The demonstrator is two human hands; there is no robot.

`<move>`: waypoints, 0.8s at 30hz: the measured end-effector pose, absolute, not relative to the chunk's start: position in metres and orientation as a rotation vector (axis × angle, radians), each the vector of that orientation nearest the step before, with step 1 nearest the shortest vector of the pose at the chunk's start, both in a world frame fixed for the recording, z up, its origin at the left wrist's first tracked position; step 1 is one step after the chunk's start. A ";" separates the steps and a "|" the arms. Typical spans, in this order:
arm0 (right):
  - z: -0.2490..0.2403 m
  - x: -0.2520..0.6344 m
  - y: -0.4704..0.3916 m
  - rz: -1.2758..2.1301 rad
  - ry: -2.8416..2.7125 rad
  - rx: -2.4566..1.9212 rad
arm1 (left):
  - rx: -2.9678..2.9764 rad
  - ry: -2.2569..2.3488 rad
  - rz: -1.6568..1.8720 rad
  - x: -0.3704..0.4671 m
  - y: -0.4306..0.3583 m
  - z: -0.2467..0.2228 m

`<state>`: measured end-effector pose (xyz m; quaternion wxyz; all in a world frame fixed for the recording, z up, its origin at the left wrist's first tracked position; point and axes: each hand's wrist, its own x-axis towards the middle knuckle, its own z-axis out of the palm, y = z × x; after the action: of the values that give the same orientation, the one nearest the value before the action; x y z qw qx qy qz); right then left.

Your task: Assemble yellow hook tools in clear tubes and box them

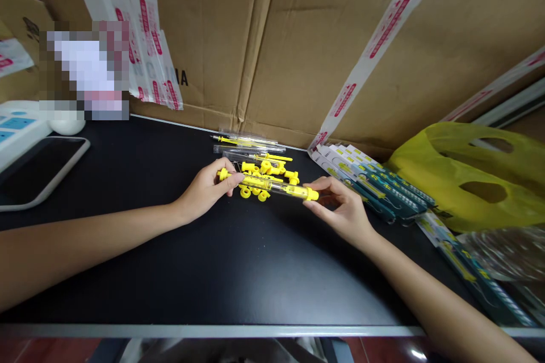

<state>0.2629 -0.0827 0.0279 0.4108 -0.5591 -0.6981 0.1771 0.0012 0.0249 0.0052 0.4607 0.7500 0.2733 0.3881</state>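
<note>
At the far left of a flat black tabletop point(238, 272), a white power strip with blue socket faces point(19, 125) sits beside a dark-screened phone with a pale edge point(40, 170). Brown cardboard cartons point(213, 28), banded with red-printed white tape, stand behind.

Further right, the person's left hand point(209, 186) grips a slim clear plastic tube with yellow ends point(276, 186) near its left end, thumb on the near side and fingers curled behind. The tube is held slightly aslant between both hands, its right end nearer the person. Past it lie small yellow plastic caps point(264, 197) in a loose heap, with clear slender sleeves holding yellow rods point(251, 143) farther back.

At the tube's right end, the right hand point(338, 204) pinches the yellow end between thumb and fingertips. Beyond that hand, teal-and-white printed flat packages point(374, 181) overlap in a stack, next to a crumpled translucent yellow plastic bag point(451, 181).
</note>
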 end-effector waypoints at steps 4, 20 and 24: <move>0.027 0.264 -0.082 0.481 -1.754 -1.407 | 1.845 0.689 0.957 0.001 0.025 0.006; 0.026 0.256 -0.083 1.044 -1.622 -1.329 | 1.885 0.676 0.912 0.001 0.022 0.008; 0.026 0.255 -0.083 1.049 -1.625 -1.343 | 1.870 0.659 0.921 0.002 0.022 0.008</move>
<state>0.2553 -0.0826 0.0255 0.3834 -0.5267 -0.6375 0.4114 0.0018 0.0220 0.0076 0.4598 0.7597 0.2677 0.3740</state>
